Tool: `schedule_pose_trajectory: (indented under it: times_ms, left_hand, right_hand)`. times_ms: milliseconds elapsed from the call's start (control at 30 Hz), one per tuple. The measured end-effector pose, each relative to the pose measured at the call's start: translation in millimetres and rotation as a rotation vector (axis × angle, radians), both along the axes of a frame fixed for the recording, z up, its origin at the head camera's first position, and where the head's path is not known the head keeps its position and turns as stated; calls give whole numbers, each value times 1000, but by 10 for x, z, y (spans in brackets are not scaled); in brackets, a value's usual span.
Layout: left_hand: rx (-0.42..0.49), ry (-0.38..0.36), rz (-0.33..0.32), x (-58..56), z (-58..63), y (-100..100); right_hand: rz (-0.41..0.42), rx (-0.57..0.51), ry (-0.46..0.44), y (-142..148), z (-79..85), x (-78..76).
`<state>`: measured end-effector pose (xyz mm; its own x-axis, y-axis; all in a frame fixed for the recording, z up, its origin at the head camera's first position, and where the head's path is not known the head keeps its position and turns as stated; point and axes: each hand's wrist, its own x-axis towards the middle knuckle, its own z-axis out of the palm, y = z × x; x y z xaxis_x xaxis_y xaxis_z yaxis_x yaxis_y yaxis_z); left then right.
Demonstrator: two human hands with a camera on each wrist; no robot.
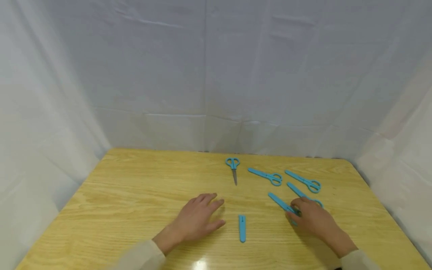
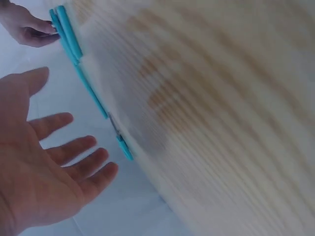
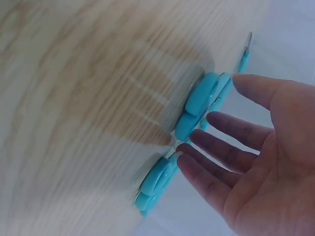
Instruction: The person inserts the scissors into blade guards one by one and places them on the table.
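My right hand (image 1: pixel 314 217) is over the handle end of a pair of blue scissors (image 1: pixel 279 201) whose blades are in a blue sheath. In the right wrist view its thumb and fingers are spread loosely beside the scissors' handles (image 3: pixel 201 96), not curled round them; whether the fingertips touch is hard to tell. My left hand (image 1: pixel 199 219) hovers over the table with fingers spread and holds nothing. To its right lies a loose blue sheath (image 1: pixel 242 229). Farther back, scissors with bare metal blades (image 1: pixel 233 164) point towards me.
Three more sheathed blue scissors lie on the right of the wooden table (image 1: pixel 135 187): one pair (image 1: pixel 264 175) at the back, another (image 1: pixel 303 181) farther right, and a third (image 1: pixel 298 192) partly behind my right hand. White cloth (image 1: pixel 202 75) hangs behind the table and at both sides.
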<state>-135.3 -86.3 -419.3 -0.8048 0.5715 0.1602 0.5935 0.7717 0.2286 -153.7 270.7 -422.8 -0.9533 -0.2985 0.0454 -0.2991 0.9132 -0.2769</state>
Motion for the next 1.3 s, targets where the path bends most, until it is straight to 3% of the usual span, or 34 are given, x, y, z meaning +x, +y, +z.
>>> schedule_pose_trajectory:
  times_ms: [167, 467, 633, 867, 1133, 1300]
  left_hand:
    - [83, -120, 59, 75, -10, 182]
    - [191, -145, 109, 139, -32, 451]
    - [149, -193, 157, 165, 12, 621]
    - [52, -213, 245, 166, 22, 786]
    - [43, -220, 224, 151, 3, 860]
    - [-23, -164, 230, 130, 4, 854]
  right_hand:
    - [22, -23, 14, 39, 19, -8]
    - [169, -41, 109, 22, 23, -89]
    - [267, -25, 88, 13, 39, -154]
    - [336, -24, 31, -35, 47, -206]
    - [374, -20, 32, -131, 57, -274]
    - [369, -20, -7, -188, 72, -314]
